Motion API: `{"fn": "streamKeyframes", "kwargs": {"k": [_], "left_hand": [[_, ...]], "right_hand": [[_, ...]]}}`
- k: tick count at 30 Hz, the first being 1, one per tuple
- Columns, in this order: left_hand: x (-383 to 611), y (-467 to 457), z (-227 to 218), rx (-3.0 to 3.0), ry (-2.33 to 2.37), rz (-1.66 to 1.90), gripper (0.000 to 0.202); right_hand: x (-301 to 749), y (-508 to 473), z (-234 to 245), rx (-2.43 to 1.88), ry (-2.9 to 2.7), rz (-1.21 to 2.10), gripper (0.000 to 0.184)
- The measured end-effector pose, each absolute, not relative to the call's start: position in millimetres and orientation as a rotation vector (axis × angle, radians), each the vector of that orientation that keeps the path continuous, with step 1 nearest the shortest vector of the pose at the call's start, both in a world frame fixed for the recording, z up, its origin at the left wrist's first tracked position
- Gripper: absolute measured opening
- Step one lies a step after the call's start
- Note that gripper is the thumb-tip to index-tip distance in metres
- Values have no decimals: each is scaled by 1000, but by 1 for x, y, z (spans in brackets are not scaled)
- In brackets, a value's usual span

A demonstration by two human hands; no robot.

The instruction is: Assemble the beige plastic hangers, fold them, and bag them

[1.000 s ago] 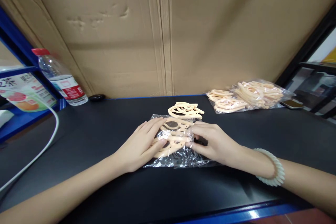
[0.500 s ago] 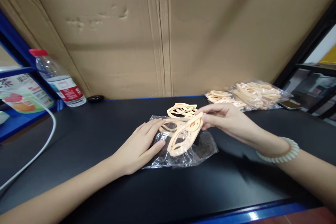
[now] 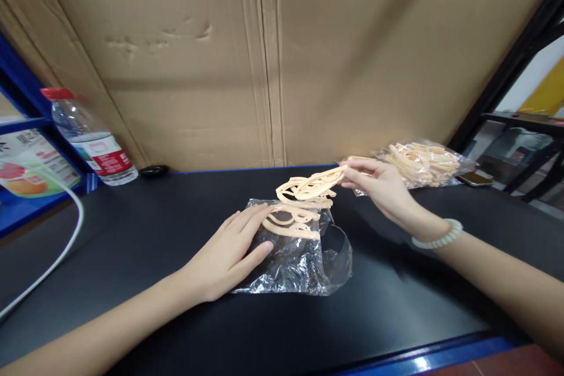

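Two bare hands are shown above a black tabletop (image 3: 132, 229). The left hand (image 3: 227, 252) is laid flat, fingers extended, on the left edge of a clear plastic bag (image 3: 304, 261); nothing is grasped, the bag being only pressed down. Inside the bag's upper part a peach-coloured openwork plastic piece (image 3: 288, 224) is seen, just beyond the left fingertips. The right hand (image 3: 381, 188) is raised at about two o'clock from the bag, with thumb and fingers pinched closed on one end of a second peach-coloured openwork piece (image 3: 324, 179), which is held nearly level above the table. Directly under it, at twelve o'clock from the bag, a small stack of like pieces (image 3: 304, 195) is seen on the tabletop. A beaded bracelet (image 3: 436, 235) is worn on the right wrist. At two o'clock, behind the right hand, a filled bag of peach-coloured pieces (image 3: 423, 161) is placed. At ten o'clock a water bottle (image 3: 86, 138) with a red cap is seen, a white cable (image 3: 57, 255) at nine o'clock, and a cardboard wall (image 3: 264, 64) across the back.
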State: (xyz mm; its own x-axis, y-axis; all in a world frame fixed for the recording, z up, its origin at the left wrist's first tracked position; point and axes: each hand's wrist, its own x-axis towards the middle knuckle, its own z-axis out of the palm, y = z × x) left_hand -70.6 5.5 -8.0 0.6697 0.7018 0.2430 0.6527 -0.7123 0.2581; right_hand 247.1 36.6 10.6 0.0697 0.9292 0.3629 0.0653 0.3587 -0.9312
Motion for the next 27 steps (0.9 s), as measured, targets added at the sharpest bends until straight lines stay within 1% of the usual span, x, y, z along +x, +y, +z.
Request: {"fn": "streamKeyframes", "kwargs": {"k": [2, 5, 7, 8, 9, 12, 14, 17, 21, 25, 27], "left_hand": [[-70, 5, -8, 2733, 1121, 469, 53], [-70, 4, -8, 2721, 1128, 473, 53], [-70, 4, -9, 2709, 1134, 503, 53], [-70, 4, -9, 2707, 1132, 508, 52], [-70, 3, -9, 2709, 1126, 501, 53], [-71, 4, -8, 2724, 1104, 453, 54], [-72, 5, -9, 2733, 1103, 458, 54], [-72, 5, -10, 2742, 1115, 485, 54], [-71, 5, -10, 2760, 1103, 490, 53], [-70, 5, -10, 2768, 1105, 477, 53], [-69, 6, -11, 2767, 1109, 466, 54]], "right_hand": [[242, 40, -1, -1066, -1484, 731, 26], [240, 40, -7, -1189, -1772, 320, 18], [239, 35, -1, -1190, -1869, 85, 12], [238, 30, 5, -1152, -1906, 68, 11], [237, 23, 12, -1093, -1962, 124, 12], [230, 4, 29, -846, -2309, 461, 24], [225, -5, 32, -735, -2495, 546, 31], [217, -8, 24, -753, -2556, 331, 34], [210, -4, 9, -899, -2540, -33, 24], [203, -5, 2, -1014, -2527, -211, 12], [199, -6, 0, -1063, -2505, -294, 17]]}}
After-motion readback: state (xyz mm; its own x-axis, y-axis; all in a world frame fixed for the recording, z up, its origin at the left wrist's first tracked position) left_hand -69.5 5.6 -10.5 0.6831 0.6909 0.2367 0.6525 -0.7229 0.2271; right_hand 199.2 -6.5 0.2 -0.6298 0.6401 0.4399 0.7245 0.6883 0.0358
